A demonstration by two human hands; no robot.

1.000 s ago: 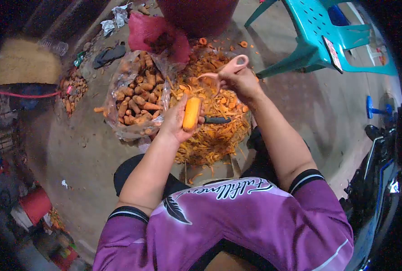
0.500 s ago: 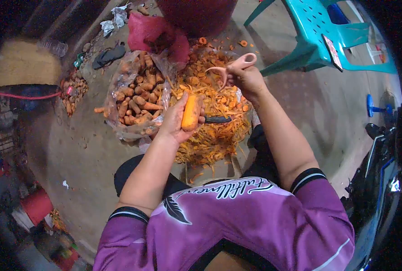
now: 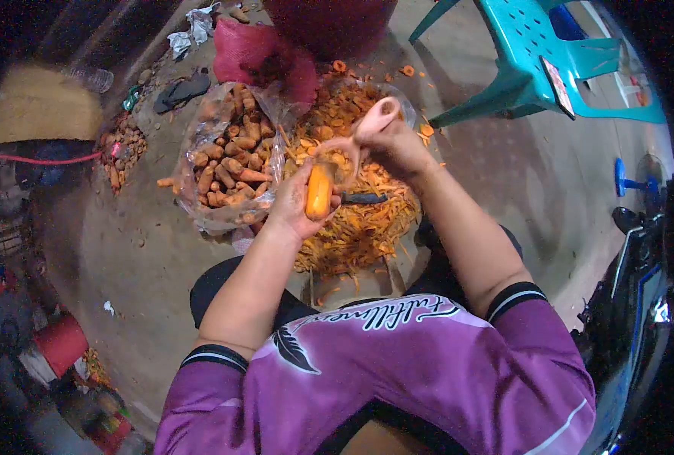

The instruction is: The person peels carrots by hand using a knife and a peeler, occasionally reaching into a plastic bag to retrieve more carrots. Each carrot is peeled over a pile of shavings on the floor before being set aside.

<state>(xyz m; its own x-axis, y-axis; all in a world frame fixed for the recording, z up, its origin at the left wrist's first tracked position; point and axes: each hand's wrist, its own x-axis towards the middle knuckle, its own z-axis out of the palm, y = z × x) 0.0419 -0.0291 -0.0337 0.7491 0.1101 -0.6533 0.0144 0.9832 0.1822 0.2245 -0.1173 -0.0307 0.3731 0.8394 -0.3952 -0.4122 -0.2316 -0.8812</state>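
Observation:
My left hand (image 3: 297,203) is closed around a carrot (image 3: 319,192) whose near side is peeled bright orange. A pale pink peeler (image 3: 376,120) is gripped in my right hand (image 3: 402,150), its forked head pointing left, close above the carrot's far end; blur hides whether they touch. Beneath both hands spreads a pile of carrot peelings (image 3: 352,246) with cut carrot pieces among them. A dark-handled tool, perhaps a knife (image 3: 363,199), lies on the peelings. Left of the pile, a clear plastic bag (image 3: 227,221) holds several unpeeled, soil-stained carrots (image 3: 235,163).
A teal plastic chair (image 3: 515,80) stands at the upper right, a phone-like flat object (image 3: 557,87) on its seat. A red sack (image 3: 250,57) and a dark red tub (image 3: 329,26) are beyond the pile. A black sandal (image 3: 181,92) lies on the floor at left.
My right hand has moved left and down, bringing the peeler nearer to the carrot. My left hand stays in about the same place, with the carrot turned slightly.

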